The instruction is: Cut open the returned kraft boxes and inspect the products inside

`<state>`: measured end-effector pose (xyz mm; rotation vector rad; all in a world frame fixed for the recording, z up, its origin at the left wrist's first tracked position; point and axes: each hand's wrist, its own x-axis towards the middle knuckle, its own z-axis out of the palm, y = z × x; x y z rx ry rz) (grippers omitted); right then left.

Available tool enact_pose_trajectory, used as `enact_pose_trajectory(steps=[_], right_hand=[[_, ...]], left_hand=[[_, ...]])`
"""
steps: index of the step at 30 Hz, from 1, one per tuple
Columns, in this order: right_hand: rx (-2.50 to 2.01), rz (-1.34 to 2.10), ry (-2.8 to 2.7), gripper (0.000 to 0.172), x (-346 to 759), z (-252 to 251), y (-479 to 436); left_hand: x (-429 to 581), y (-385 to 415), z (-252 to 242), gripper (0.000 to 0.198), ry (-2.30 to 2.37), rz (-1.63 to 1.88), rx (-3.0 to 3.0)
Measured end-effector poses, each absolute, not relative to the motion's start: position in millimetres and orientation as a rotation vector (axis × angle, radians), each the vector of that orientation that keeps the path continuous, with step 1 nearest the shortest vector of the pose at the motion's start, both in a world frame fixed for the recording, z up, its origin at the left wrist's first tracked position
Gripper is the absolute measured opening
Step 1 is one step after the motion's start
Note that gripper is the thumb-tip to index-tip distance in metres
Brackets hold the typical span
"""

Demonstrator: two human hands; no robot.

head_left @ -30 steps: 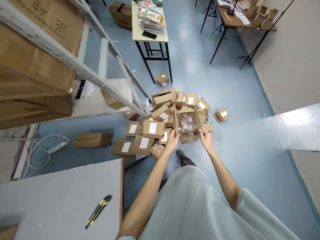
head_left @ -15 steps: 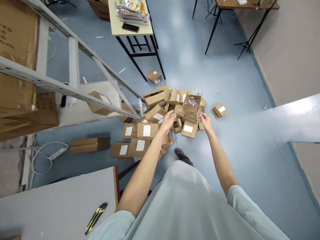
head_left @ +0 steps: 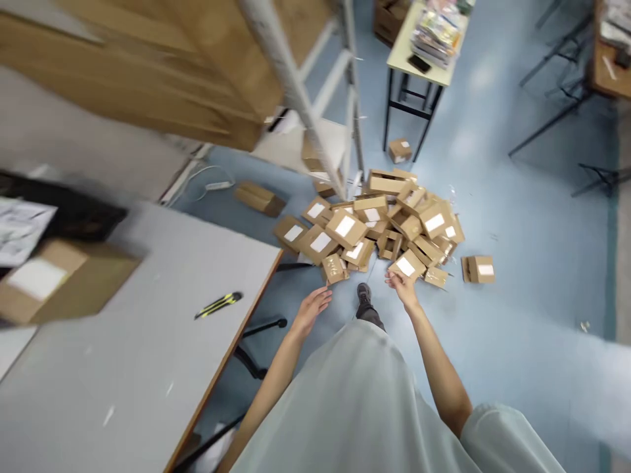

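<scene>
A heap of small brown cardboard boxes (head_left: 344, 226), several with white labels, lies on the floor in front of me. My left hand (head_left: 310, 310) is empty, its fingers loosely extended, just below a taped box (head_left: 335, 268) at the heap's near edge. Slightly bent fingers show on my right hand (head_left: 403, 289), which overlaps the lower edge of a labelled box (head_left: 408, 265) in view; no grip on it is visible. Between the hands, my shoe (head_left: 363, 293) stands close to the heap.
A grey table (head_left: 148, 368) at the left bears a yellow-black utility knife (head_left: 219, 305) and a blurred large carton (head_left: 64, 282). A metal ladder (head_left: 315, 112) stands behind the heap. One box (head_left: 478, 269) lies apart at the right; a narrow table (head_left: 419, 39) is beyond.
The view has swung left, bringing more of the grey table in. Both hands have come off the open box with clear plastic in it and moved back towards me.
</scene>
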<state>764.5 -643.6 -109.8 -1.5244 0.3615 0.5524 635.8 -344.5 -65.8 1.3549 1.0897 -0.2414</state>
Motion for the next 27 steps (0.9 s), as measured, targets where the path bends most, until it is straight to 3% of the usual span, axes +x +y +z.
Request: enact_pose_trajectory(steps=[6,12,20,27], right_hand=[[-1.607,0.786,-0.202,0.085,754.0,-63.9,-569.2],[-1.595,0.922,-0.750,0.083,678.9,4.2,-469.1],[-1.337,1.252,-1.395,0.061,424.6,65.8,-391.3],[-1.092,1.593,-1.780,0.063,189.3,72.0,-427.2]], left_hand=[[545.9,-343.5,-12.5,0.070,1.025,0.205,1.256],[354.1,-374.4,37.3,0.066,1.121,0.782,1.059],[86.2,-526.5,37.6,0.067,1.466,1.463,0.547],[-41.5,-680.8,23.2,0.062,1.620,1.807,0.121]])
